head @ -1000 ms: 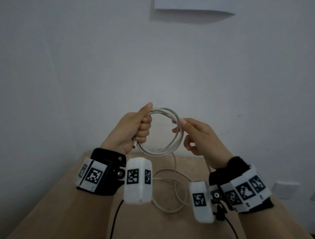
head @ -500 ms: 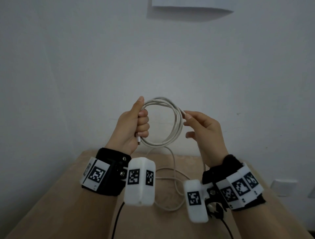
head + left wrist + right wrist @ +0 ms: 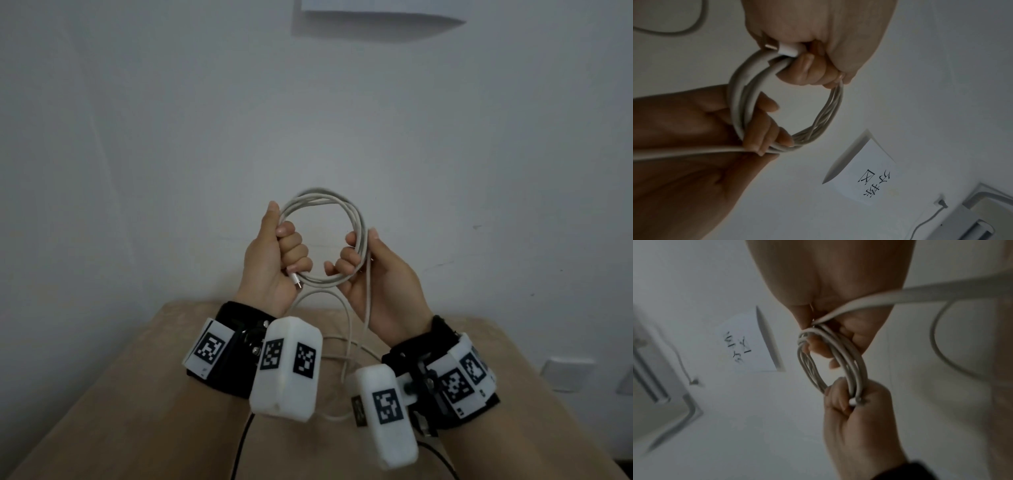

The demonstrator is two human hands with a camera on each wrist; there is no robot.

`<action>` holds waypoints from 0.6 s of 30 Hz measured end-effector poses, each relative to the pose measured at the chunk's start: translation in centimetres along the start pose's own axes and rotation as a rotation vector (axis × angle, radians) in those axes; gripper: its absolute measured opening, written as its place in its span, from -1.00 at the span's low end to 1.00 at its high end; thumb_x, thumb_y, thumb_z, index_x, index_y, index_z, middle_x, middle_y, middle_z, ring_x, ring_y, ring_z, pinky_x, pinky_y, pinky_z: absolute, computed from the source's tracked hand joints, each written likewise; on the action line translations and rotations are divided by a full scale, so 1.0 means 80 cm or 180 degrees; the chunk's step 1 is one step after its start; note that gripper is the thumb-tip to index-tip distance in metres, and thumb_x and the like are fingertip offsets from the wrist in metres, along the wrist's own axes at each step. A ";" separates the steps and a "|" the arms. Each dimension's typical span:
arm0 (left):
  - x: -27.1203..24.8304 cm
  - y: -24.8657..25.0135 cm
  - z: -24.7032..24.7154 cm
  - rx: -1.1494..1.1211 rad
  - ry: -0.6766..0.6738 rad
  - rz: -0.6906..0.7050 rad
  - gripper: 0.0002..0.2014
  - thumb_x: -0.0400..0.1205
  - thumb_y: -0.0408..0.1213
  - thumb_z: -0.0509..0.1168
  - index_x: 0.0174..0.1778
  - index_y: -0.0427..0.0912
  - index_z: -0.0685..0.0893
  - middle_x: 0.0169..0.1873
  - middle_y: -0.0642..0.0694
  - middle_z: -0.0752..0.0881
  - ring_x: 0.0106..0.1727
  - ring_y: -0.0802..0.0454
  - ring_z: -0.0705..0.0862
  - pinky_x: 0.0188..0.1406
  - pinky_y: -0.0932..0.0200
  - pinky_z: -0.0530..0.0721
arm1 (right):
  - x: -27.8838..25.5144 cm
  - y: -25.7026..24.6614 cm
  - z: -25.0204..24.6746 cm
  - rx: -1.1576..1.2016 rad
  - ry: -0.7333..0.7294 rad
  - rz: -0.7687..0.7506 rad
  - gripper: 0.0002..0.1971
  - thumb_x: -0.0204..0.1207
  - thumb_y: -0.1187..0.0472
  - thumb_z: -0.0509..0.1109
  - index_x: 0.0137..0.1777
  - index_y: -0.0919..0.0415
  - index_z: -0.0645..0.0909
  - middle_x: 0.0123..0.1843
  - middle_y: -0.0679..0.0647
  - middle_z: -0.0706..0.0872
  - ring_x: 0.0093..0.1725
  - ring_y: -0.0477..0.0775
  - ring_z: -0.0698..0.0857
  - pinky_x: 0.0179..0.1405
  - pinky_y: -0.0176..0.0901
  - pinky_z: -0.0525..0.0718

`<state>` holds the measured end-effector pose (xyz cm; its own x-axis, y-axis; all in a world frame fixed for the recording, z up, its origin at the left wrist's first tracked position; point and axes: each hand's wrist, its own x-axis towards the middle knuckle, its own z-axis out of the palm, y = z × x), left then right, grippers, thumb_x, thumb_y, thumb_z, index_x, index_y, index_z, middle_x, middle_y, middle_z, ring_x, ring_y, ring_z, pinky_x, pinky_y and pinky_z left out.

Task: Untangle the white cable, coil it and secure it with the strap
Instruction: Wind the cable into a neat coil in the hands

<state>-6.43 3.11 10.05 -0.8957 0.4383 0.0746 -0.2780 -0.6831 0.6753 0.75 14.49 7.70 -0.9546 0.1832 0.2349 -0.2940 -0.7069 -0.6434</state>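
The left hand grips one side of the white cable coil, fingers curled round it, plug end beneath. The right hand curls round the opposite side, loose cable trailing to the table.

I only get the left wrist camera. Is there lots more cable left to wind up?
Observer: Some. The head view shows more white cable lying in loose loops on a tan table.
Operator: Is the coil lying on that table too?
Observer: No. The left hand and right hand hold the coil up in the air, above the table's far edge.
Operator: Where does the loose bit go?
Observer: From the right hand, one strand hangs down past that wrist to the loops on the table.
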 end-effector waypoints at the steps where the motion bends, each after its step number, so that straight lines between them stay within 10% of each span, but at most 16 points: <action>1: 0.001 -0.001 0.000 -0.0091 0.0022 0.0017 -0.51 0.70 0.09 0.15 -0.51 -0.06 0.28 -0.73 0.10 0.15 -0.78 0.19 0.10 -0.83 0.37 0.10 | 0.000 0.002 0.001 0.0162 -0.0024 0.0034 -0.64 0.72 0.06 0.06 -0.13 0.29 0.55 -0.47 0.02 0.43 -0.51 -0.05 0.45 -0.15 -0.16 0.61; 18: 0.003 -0.017 -0.002 -0.0458 -0.0205 -0.0356 -0.41 0.72 0.03 0.09 -0.67 -0.07 0.32 -0.79 0.08 0.15 -0.84 0.18 0.11 -0.87 0.36 0.07 | 0.007 0.003 -0.010 0.0443 -0.0104 0.0013 -0.66 0.66 0.04 0.08 -0.23 0.22 0.51 -0.57 -0.08 0.32 -0.65 -0.17 0.29 -0.49 -0.33 0.53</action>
<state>-6.33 4.11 9.03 -0.8336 0.5496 0.0549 -0.4256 -0.7025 0.5704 0.10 14.96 7.10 -0.9530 0.1594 0.2576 -0.2785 -0.7958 -0.5377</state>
